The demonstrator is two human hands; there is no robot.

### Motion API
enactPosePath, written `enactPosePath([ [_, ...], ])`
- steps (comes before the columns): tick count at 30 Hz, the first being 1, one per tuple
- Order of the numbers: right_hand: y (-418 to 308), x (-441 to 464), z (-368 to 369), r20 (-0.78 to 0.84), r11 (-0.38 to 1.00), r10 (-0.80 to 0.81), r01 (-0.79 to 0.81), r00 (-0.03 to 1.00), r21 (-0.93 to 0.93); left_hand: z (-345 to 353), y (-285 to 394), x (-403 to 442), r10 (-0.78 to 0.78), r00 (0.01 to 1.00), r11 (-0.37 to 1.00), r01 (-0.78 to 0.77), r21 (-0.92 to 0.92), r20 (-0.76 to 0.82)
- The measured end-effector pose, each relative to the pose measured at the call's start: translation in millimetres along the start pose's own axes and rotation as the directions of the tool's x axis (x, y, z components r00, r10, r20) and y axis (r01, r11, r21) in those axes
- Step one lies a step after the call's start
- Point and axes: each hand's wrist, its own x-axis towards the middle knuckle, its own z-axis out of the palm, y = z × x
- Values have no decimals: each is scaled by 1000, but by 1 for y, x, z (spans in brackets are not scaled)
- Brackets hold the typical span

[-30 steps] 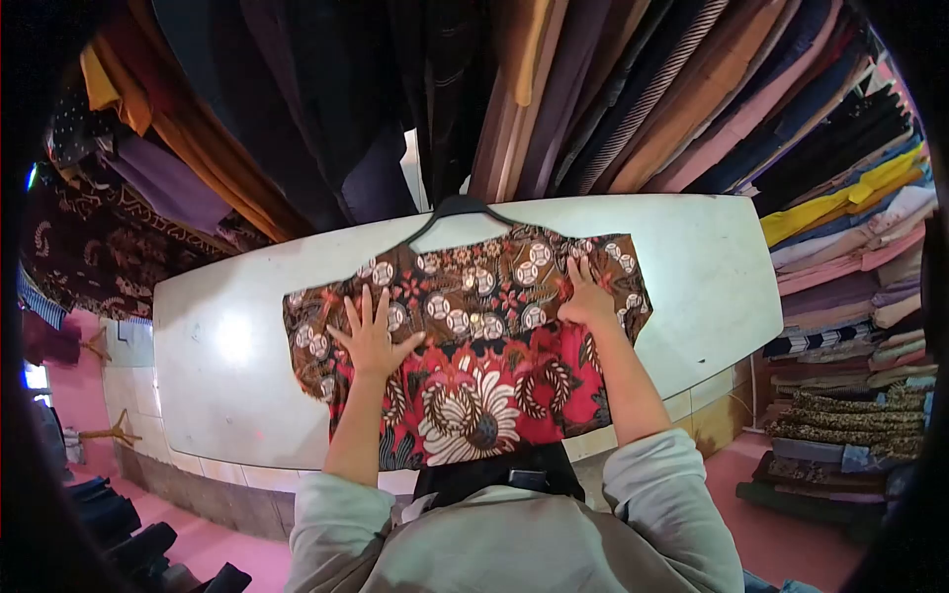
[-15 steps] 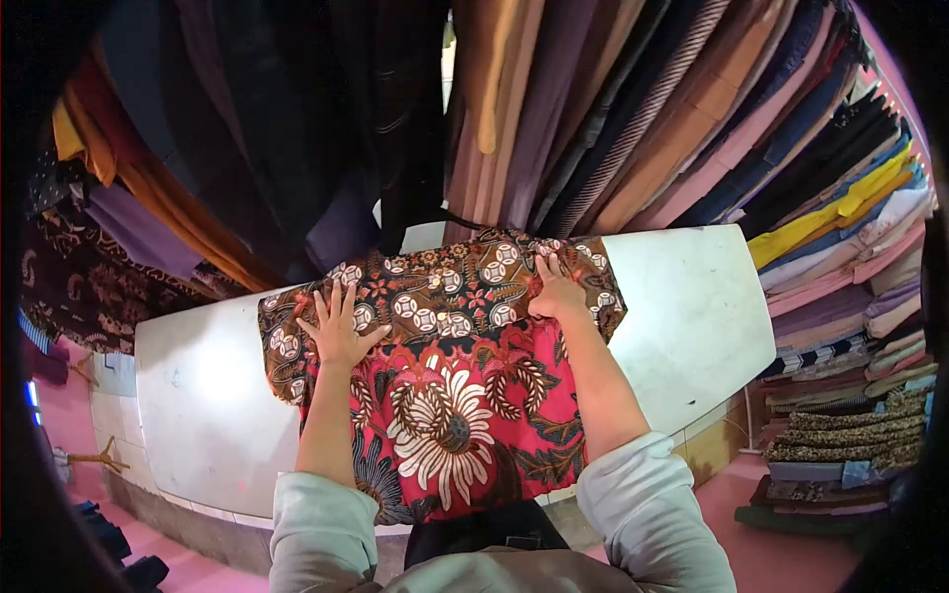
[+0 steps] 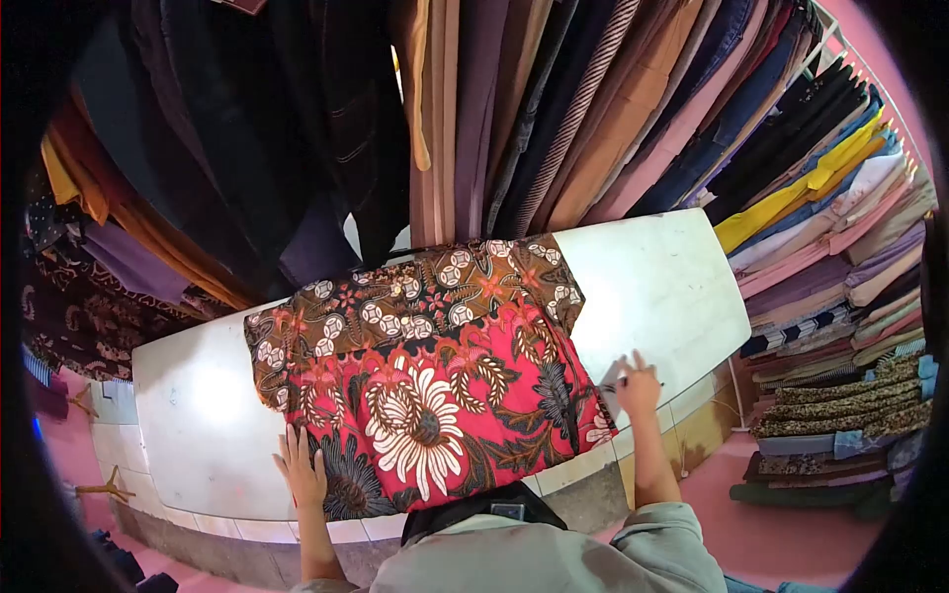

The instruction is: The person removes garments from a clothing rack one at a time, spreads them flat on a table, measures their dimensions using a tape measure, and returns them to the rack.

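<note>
A batik garment (image 3: 494,395) lies spread on the white tabletop. Its upper part and sleeves are brown with white round motifs, and its body is red with a large white flower. At its lower left edge rests my left hand (image 3: 303,469), open, fingers stretched out and the thumb side against the cloth. My right hand (image 3: 639,387) is over the white tabletop just beyond the garment's lower right side, fingers apart. A small dark strip shows between its fingers and the cloth; whether I touch it is unclear.
The white tabletop (image 3: 672,267) extends on both sides of the garment. Trousers and other clothes (image 3: 583,128) hang close behind it. More garments hang at the left, and folded clothes (image 3: 840,425) are stacked at the right. The floor is pink.
Both hands have left the garment's upper part and moved down toward me, the left to the lower left edge, the right out past the right side. The view has shifted slightly.
</note>
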Motion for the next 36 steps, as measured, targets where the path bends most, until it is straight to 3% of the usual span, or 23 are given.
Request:
enactPosePath([
  [1, 9, -2, -3, -111, 997, 24, -16, 994, 69, 5, -3, -5, -10, 1000, 1000, 10, 5, -2],
  [2, 11, -8, -3, -100, 997, 13, -5, 995, 72, 10, -8, -12, -36, 995, 992, 24, -127, -91],
  [3, 9, -14, -11, -44, 992, 55, -49, 998, 116, 8, -8, -19, -77, 981, 966, 29, -257, -178],
  [5, 5, -31, -19, 150, 974, 127, -152, 980, 168, 11, -8, -32, -125, 965, 974, 75, -216, -230],
  [7, 10, -55, -23, 365, 958, 158, -232, 917, 169, 24, -15, -46, -308, 896, 927, 209, -311, -319],
  [9, 64, -79, -13, 492, 915, 180, -328, 852, 233, 15, -17, -60, -371, 865, 915, 279, -291, -338],
  [10, 103, -89, -17, 465, 869, 189, -368, 865, 330, 15, -25, -67, -354, 881, 918, 262, -298, -315],
  [11, 143, -105, -14, 264, 891, 301, -369, 916, 266, 13, -30, -72, -328, 899, 921, 237, -309, -289],
  [12, 162, -108, -43, 224, 871, 478, -492, 850, 9, 5, -29, -74, -288, 899, 935, 189, -301, -330],
  [14, 164, -102, -104, -55, 718, 673, -670, 737, -188, 2, -41, -80, -336, 915, 907, 251, -337, -224],
  [15, 161, -96, -121, -88, 786, 613, -618, 785, -36, 5, -47, -79, -384, 915, 874, 316, -369, -126],
  [16, 160, -96, -136, -137, 834, 551, -540, 823, 112, 8, -53, -80, -360, 923, 883, 291, -368, -135],
  [17, 182, -96, -115, -78, 860, 476, -445, 876, 252, 5, -49, -78, -334, 926, 889, 248, -385, -174],
  [18, 177, -97, -96, -124, 910, 347, -302, 930, 285, 1, -46, -76, -339, 924, 895, 258, -363, -179],
  [19, 137, -98, -98, -84, 964, 223, -206, 971, 168, 2, -44, -76, -351, 917, 899, 273, -343, -189],
  [20, 124, -101, -71, 140, 800, 251, -287, 958, 528, 5, -44, -76, -344, 921, 896, 265, -356, -181],
  [21, 100, -102, -54, 233, 845, 117, -220, 965, 488, 9, -45, -77, -372, 897, 894, 279, -350, -238],
  [22, 78, -108, -39, 226, 871, 13, -122, 974, 475, 11, -44, -77, -401, 867, 892, 297, -342, -294],
  [26, 12, -127, -5, 286, 882, 181, -285, 941, 377, 7, -44, -79, -399, 901, 902, 351, -253, -172],
  [31, -16, -134, 1, 255, 801, 423, -491, 869, 343, 4, -37, -80, -423, 884, 880, 350, -320, -197],
  [33, -14, -138, 17, 248, 783, 433, -498, 867, 373, 2, -36, -80, -432, 874, 876, 350, -331, -221],
  [35, -9, -140, 30, -1, 858, 355, -325, 935, 399, 1, -37, -80, -366, 901, 907, 290, -306, -231],
  [36, -8, -138, 23, -8, 866, 302, -270, 953, 421, 2, -41, -81, -365, 902, 907, 290, -305, -230],
])
